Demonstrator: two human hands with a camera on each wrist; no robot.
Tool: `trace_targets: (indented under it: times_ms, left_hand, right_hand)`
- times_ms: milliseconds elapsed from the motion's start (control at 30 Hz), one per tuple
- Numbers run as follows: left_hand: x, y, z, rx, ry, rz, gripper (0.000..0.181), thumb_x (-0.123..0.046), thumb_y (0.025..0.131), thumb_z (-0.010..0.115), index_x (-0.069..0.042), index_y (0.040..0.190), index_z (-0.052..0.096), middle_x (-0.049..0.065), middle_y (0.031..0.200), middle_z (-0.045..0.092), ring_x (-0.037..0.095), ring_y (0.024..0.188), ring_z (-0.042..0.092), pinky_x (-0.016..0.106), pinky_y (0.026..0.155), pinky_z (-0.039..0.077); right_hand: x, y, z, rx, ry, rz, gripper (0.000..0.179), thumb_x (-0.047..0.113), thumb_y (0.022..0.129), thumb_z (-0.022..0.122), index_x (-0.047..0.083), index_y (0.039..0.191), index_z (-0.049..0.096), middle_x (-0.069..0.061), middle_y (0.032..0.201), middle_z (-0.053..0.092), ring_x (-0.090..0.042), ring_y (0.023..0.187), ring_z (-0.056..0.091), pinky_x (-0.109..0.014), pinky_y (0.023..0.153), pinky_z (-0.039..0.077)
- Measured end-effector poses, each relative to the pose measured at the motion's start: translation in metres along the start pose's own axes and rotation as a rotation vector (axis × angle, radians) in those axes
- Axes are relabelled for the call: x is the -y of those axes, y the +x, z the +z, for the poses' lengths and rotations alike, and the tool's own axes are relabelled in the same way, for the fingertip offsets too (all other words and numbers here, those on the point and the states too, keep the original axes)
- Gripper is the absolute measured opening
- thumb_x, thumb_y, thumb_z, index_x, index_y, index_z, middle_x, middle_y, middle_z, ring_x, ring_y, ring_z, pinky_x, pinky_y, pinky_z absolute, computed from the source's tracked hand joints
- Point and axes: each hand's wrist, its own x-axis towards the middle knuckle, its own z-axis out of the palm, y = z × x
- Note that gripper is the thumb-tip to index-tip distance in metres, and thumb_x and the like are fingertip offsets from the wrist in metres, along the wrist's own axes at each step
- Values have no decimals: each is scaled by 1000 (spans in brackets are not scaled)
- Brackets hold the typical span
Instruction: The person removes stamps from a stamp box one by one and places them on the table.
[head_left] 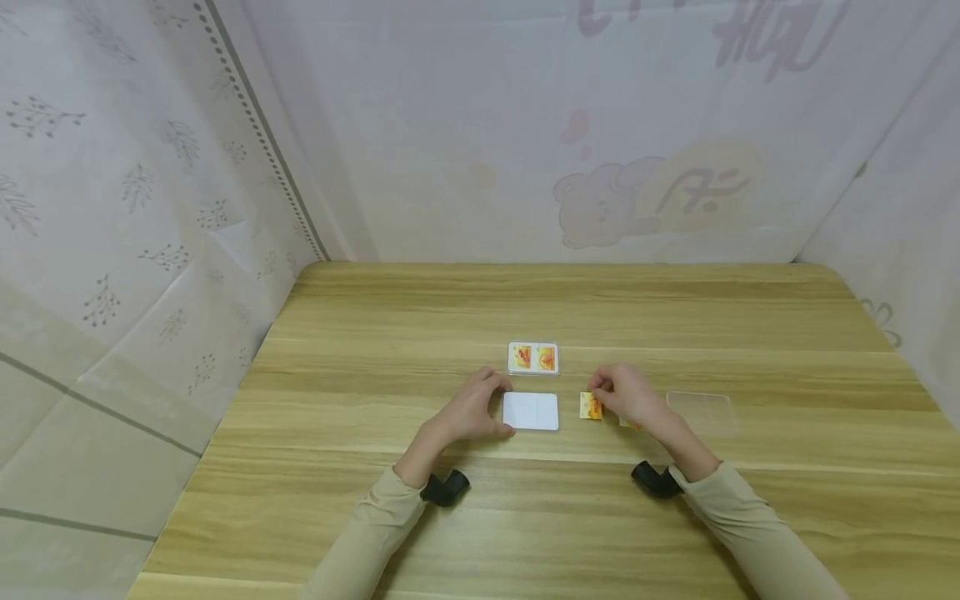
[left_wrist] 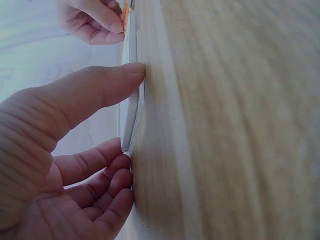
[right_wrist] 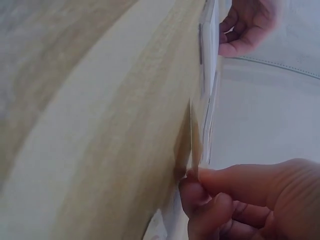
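Note:
My left hand (head_left: 471, 408) grips a flat case with a white card (head_left: 531, 412) by its edges, thumb on the near side and fingers on the far side. The left wrist view shows the clear rim of this case (left_wrist: 131, 100) low against the table. Between thumb and forefinger my right hand (head_left: 632, 393) pinches a small yellow-orange stamp (head_left: 590, 407), just right of the case. In the right wrist view the stamp (right_wrist: 195, 135) is seen edge-on. Another stamp (head_left: 628, 423) lies partly hidden beneath the right hand.
Behind the white card lies a clear case (head_left: 533, 372) holding two red and yellow stamps. A transparent plastic lid (head_left: 712, 408) rests to the right, partly behind the right forearm. All lie on a wooden table (head_left: 420, 325), with curtains (head_left: 450, 167) around it.

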Motion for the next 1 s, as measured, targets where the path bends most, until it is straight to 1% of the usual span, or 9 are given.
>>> trace_targets:
  times_ms: [100,267,367,567,700,867,1000]
  left_hand:
    - [0,0,0,0,0,-4,50,-12,65,84,2,105,58,10,106,52,27,103,48,42,93,40]
    - [0,1,0,2,-3,-9,51,-12,65,84,2,106,58,11,106,52,26,103,48,41,93,40]
    - [0,1,0,4,2,-10,51,-12,65,84,2,106,58,11,107,52,27,103,48,41,93,40]
    - [-1,0,-1,3,5,-11,51,-12,64,85,2,106,58,11,107,52,27,103,48,41,93,40]
    - [-2,1,-1,-2,13,-12,52,-12,64,85,2,105,58,11,106,52,27,103,48,41,93,40]
    - [-2,1,0,0,27,-11,53,-13,63,86,1,106,58,10,106,53,27,102,48,41,93,41]
    - [-3,0,0,3,31,-13,53,-13,63,86,1,106,58,10,106,52,26,102,48,40,93,41]
  right_hand:
    - [1,1,1,-23,-35,-18,8,-6,81,60,-1,77,65,-4,70,61,-14,65,54,-28,58,47]
    - [5,1,3,-52,-78,-43,11,-9,77,60,-1,72,63,-4,64,58,-12,57,49,-25,51,43]
    - [7,1,3,-44,-82,-16,11,-9,78,60,0,72,61,-4,64,58,-12,55,49,-25,49,43]
    - [9,1,3,-40,-128,17,11,-5,80,61,3,71,59,-3,65,57,-13,56,48,-26,51,42]
    - [7,1,3,-42,-125,27,10,-4,80,61,3,73,60,-3,64,57,-13,55,49,-26,50,42]
    - [5,-1,2,-50,-96,14,6,-3,80,64,1,77,61,-4,67,58,-14,60,52,-28,54,45]
    - [4,-3,-1,-60,-66,14,4,-3,80,64,0,80,61,-3,66,58,-14,60,51,-27,54,44]
